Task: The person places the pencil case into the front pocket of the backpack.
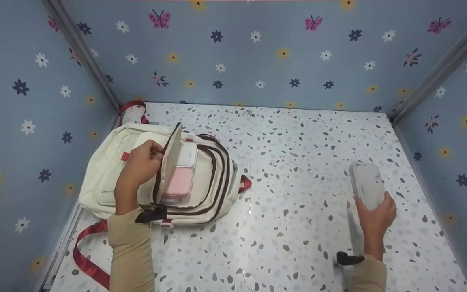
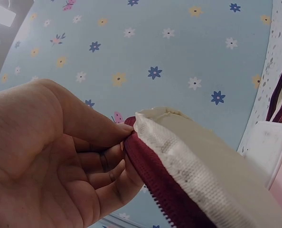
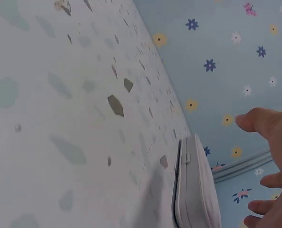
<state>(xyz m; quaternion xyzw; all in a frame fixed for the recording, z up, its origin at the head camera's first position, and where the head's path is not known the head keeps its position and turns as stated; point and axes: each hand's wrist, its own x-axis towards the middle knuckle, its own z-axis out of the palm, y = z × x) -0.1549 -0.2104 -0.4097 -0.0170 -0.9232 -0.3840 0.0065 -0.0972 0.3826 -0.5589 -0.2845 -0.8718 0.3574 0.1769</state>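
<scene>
A cream backpack (image 1: pixel 112 138) with dark red zippers lies on the left of the table. My left hand (image 1: pixel 140 162) pinches the zippered edge of its front pocket flap (image 2: pixel 179 166) between thumb and fingers, holding the flap up. Inside the pocket sit a white rounded case (image 1: pixel 187 155) and a pink one (image 1: pixel 180 182); something pale beneath the pink case is mostly hidden. On the right, my right hand (image 1: pixel 377 213) is at the near end of a flat whitish-grey case (image 1: pixel 368 184). The right wrist view shows its fingers spread, apart from that case (image 3: pixel 195 185).
A speckled white tabletop (image 1: pixel 282 194) spans the space between bag and flat case. Blue flowered panels (image 1: pixel 237 52) wall it at the back and both sides. A red strap (image 1: pixel 87 255) trails from the bag toward the near left, and a red tab (image 1: pixel 245 184) sticks out right.
</scene>
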